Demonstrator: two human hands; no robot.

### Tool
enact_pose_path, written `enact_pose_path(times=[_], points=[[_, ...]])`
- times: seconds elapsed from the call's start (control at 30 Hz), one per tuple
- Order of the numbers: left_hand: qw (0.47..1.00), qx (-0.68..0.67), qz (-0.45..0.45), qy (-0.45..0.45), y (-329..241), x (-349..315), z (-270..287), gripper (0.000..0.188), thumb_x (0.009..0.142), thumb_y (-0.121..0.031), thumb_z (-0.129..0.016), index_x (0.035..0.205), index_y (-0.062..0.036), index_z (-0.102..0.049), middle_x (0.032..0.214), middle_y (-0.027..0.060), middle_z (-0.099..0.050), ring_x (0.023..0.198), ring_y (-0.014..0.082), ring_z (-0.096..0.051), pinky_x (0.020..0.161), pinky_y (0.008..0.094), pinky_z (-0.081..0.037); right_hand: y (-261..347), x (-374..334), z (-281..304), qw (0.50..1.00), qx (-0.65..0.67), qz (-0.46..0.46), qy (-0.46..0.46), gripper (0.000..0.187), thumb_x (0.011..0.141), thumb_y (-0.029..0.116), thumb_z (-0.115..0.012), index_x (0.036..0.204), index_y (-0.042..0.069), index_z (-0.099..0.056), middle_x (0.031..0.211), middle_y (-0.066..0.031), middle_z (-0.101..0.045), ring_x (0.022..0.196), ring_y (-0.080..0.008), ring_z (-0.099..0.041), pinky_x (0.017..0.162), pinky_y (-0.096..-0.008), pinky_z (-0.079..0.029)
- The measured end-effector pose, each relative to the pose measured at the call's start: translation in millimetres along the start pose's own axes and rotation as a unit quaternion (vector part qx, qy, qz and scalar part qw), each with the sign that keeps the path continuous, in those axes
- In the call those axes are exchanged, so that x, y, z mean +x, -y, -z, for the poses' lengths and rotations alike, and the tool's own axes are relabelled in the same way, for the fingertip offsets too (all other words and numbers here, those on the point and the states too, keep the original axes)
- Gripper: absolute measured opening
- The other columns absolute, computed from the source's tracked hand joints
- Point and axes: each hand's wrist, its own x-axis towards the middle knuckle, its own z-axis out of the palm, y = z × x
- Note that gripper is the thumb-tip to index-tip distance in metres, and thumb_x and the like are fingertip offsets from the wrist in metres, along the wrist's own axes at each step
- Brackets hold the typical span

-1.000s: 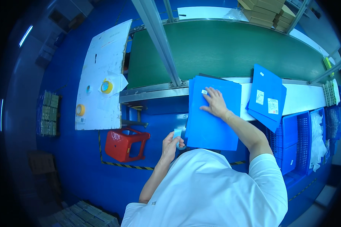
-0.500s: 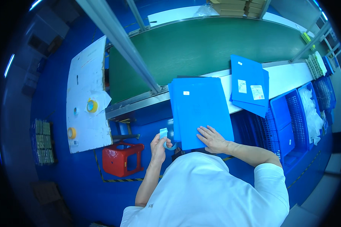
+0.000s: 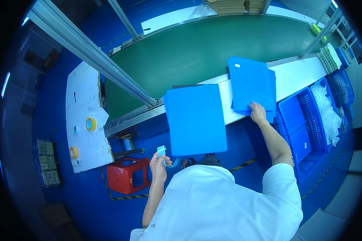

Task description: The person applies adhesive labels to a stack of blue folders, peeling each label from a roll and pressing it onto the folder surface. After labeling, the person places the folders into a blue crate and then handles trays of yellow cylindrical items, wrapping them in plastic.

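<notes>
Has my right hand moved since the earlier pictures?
Yes: against the white counter, your right hand has shifted rightward, reaching the right-hand blue sheets.

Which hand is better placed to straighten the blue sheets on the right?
Probably the right hand: it's at the lower edge of those sheets, while the left hand holds a tape roll.

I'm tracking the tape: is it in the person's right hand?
No: the left hand holds the tape, and the right hand is at a blue sheet.

The right hand (image 3: 258, 112) has moved from the left blue pile (image 3: 197, 120) to the right blue pile's (image 3: 272, 90) lower edge, where a sheet (image 3: 249, 86) with one small label (image 3: 237, 65) now hides two larger labels.
</notes>
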Motion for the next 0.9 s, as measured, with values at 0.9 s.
enact_pose_path(times=[0.9], points=[[0.993,0.041,-0.113,0.002,-21,-20,0,0.024,0.101,-0.016,-0.058,0.111,0.0045,-0.066,0.096,0.0124,-0.072,0.081,0.0177,-0.07,0.074,0.03,-0.057,421,-64,95,0.657,0.709,-0.059,0.249,0.026,0.093,0.023,-0.069,0.105,0.0,-0.071,0.104,-0.0119,-0.068,0.096,-0.021,-0.065,0.079,-0.0354,-0.053]])
